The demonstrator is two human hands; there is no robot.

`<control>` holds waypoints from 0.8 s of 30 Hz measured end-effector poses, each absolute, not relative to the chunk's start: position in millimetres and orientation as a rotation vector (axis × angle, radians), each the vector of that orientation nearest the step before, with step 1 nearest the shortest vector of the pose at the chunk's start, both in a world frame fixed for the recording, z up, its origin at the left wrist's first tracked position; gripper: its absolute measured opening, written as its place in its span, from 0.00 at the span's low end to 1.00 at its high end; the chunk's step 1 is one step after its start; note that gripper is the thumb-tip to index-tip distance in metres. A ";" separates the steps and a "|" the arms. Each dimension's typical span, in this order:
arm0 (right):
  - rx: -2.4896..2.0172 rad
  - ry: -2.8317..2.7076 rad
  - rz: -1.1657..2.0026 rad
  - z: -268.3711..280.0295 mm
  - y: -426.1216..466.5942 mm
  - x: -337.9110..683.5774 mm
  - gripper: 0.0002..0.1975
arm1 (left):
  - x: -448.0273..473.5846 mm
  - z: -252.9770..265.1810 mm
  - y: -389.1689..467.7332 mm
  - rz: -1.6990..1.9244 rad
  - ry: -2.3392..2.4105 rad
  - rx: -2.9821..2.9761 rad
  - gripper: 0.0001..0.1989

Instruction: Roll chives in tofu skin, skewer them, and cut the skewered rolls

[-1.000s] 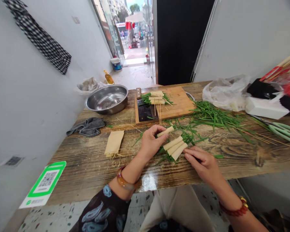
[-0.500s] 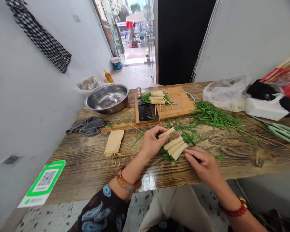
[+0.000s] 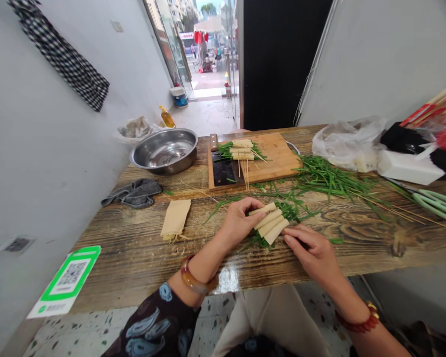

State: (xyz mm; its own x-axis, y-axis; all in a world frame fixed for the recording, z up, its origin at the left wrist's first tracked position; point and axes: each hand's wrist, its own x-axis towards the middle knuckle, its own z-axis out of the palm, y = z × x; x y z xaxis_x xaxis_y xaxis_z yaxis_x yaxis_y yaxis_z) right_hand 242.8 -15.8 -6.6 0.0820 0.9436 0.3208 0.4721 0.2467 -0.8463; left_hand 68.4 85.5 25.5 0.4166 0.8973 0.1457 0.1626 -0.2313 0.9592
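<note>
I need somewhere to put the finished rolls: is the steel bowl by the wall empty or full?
Empty: the steel bowl shows only its bare shiny inside, nothing in it.

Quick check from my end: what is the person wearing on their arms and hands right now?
Both hands are bare, with no gloves. The left hand has an amber, glossy bangle at the wrist and a dark sleeve printed with pale blue paisley shapes. The right hand has a bracelet of reddish-brown beads and no sleeve in view.

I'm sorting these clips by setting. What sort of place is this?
Likely a small street-front food shop's prep table: tofu-skin rolls held by both hands, a cutting board with skewered rolls, and an open doorway onto a street.
</note>
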 end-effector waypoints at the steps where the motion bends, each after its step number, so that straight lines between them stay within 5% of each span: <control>1: -1.380 -1.538 0.603 -6.7 -15.6 242.9 0.11 | 68.5 26.0 85.0 0.904 0.925 1.684 0.05; 18: -1.393 -1.565 0.542 -7.8 -16.1 240.0 0.10 | 66.4 27.0 85.1 0.681 0.793 1.522 0.19; 24: -1.398 -1.602 0.485 -10.3 -16.3 238.9 0.10 | 67.6 30.9 83.7 0.713 0.812 1.741 0.16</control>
